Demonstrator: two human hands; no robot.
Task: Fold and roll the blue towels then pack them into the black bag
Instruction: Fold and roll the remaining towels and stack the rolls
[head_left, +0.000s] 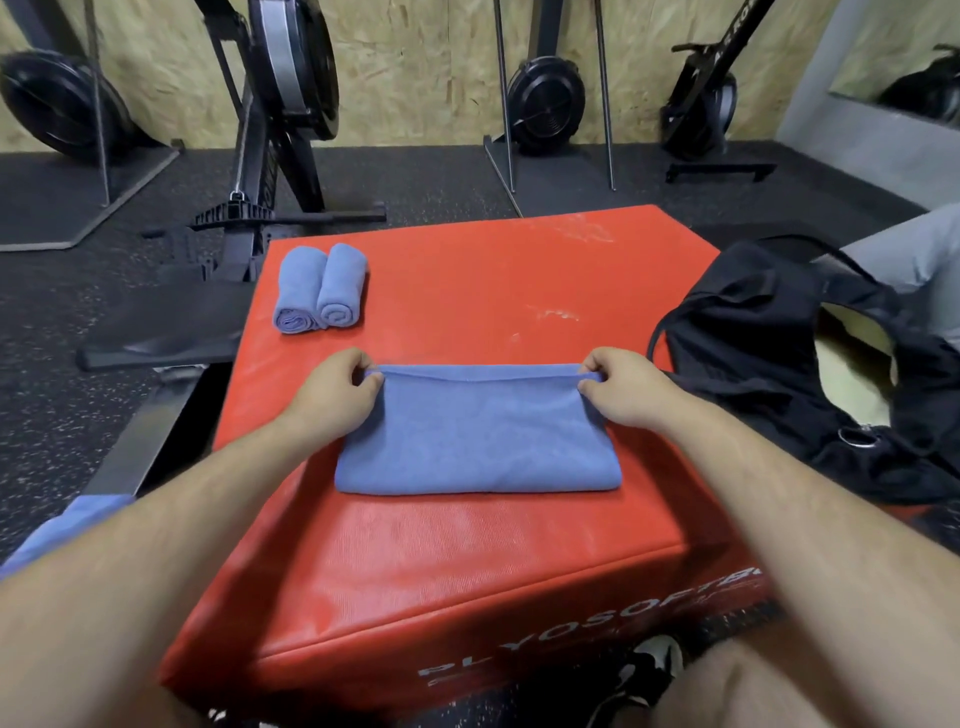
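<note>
A folded blue towel (478, 436) lies flat on the red soft box (467, 571). My left hand (337, 387) pinches its far left corner, and my right hand (618, 384) pinches its far right corner. Two rolled blue towels (318, 288) lie side by side at the box's far left. The black bag (769, 374) rests on the right side of the box with its mouth open, showing a pale lining.
More blue cloth (62, 525) shows at the lower left past my forearm. Rowing machines and fan bikes (280, 119) stand on the dark rubber floor behind the box. A grey-clad leg (914, 260) is at the far right. My shoe (644, 670) is below the box.
</note>
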